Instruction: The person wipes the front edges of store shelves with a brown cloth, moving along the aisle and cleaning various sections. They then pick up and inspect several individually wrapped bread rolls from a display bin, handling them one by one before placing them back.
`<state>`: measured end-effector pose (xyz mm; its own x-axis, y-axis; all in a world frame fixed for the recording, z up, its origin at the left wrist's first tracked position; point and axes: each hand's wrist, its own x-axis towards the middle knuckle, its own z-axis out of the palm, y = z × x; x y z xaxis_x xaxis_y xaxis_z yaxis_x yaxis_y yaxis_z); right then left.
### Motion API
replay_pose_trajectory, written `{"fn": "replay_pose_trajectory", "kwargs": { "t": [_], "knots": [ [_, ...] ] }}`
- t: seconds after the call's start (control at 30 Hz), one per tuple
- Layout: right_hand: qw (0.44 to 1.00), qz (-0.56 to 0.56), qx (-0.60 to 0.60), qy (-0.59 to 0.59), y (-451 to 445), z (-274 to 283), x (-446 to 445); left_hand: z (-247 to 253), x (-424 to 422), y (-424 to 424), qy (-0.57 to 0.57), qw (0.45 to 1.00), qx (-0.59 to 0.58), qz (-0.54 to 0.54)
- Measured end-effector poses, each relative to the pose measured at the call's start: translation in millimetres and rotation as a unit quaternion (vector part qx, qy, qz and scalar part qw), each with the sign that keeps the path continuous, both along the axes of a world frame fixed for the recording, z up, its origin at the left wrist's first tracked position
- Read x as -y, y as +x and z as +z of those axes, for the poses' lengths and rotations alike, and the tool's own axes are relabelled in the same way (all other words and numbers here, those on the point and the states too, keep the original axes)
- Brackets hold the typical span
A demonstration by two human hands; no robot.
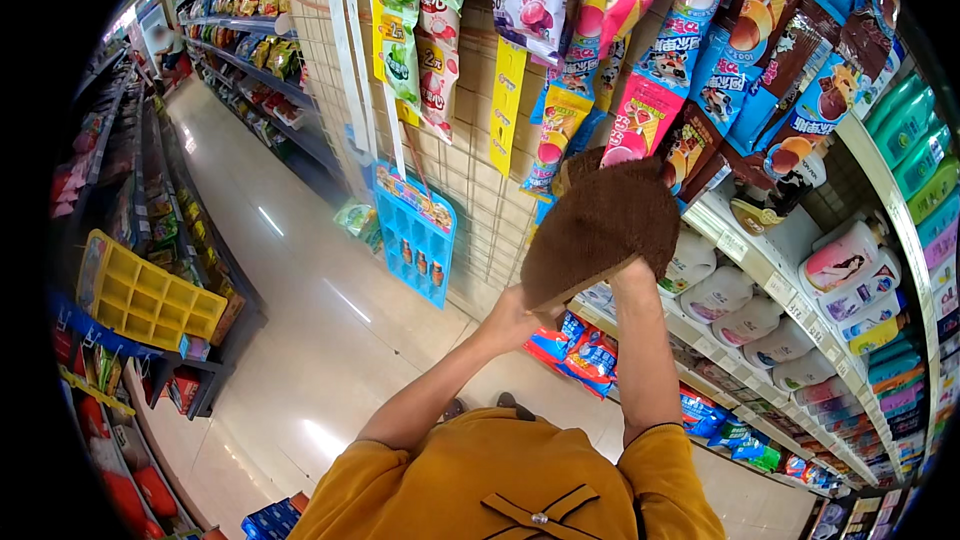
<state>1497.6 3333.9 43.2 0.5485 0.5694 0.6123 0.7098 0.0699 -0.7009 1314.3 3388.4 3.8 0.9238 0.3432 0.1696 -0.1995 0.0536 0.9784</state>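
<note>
A dark brown fabric cloth [600,229] is held up in front of me, just below strips of hanging snack packets [645,101]. My left hand [514,319] grips its lower left edge. The fingers of my right hand [634,277] are hidden by the cloth; its wrist shows at the lower right edge. The strips hang from a wire grid [480,225] on a tiled pillar. To the left of the cloth, a blue plastic display card [416,240] with a few small bottles hangs on the same grid.
Shelves of shampoo and lotion bottles [735,307] curve along my right. Bagged goods [574,352] sit low beneath them. On my left, a yellow compartment tray [150,292] juts from a shelf end. An aisle floor [300,255] runs between shelves, with a person [166,52] far off.
</note>
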Motion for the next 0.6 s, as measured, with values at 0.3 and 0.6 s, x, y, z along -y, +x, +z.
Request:
{"fn": "replay_pose_trajectory", "kwargs": {
  "t": [0.3, 0.6],
  "knots": [
    [0.994, -0.002, 0.034, -0.104, -28.4, -26.0, 19.8, -19.3, 1.5, -1.1, 0.004, 0.999, -0.013, 0.035],
    [0.965, -0.081, 0.135, -0.210, -29.0, -90.0, 30.2, -4.1, -4.8, 0.6, -0.014, 0.983, -0.181, -0.011]
  ]
}}
